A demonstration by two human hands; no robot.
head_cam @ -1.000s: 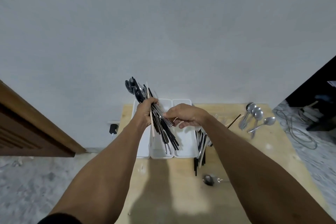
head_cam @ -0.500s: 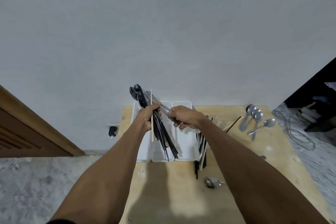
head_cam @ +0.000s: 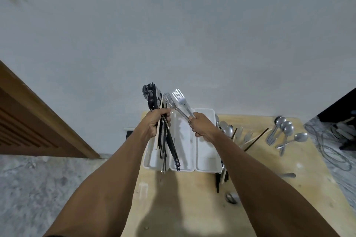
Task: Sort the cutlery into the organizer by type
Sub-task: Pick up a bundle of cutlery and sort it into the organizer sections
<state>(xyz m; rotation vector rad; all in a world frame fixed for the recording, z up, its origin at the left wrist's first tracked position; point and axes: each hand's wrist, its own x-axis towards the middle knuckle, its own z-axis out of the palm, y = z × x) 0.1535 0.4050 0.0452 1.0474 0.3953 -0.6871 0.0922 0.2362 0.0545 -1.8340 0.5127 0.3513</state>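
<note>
My left hand (head_cam: 156, 122) grips a mixed bundle of cutlery (head_cam: 167, 140), spoon bowls up, with dark chopsticks and a pale wooden one hanging down. My right hand (head_cam: 201, 126) holds two silver forks (head_cam: 178, 100), tines up, just right of the bundle. Both hands are raised over the white three-compartment organizer (head_cam: 205, 161) at the back of the wooden table (head_cam: 183, 198). The compartments look bare where visible.
A heap of spoons, forks and chopsticks (head_cam: 234, 134) lies right of the organizer. Several silver spoons (head_cam: 285, 131) lie at the table's far right. One spoon (head_cam: 230, 198) and a handle (head_cam: 288, 175) lie nearer me. Cables (head_cam: 327, 146) trail on the floor right; a wooden door (head_cam: 28, 121) stands left.
My right hand has pulled two forks out of the bundle and lifted them to the right, tines up. My left hand keeps hold of the rest.
</note>
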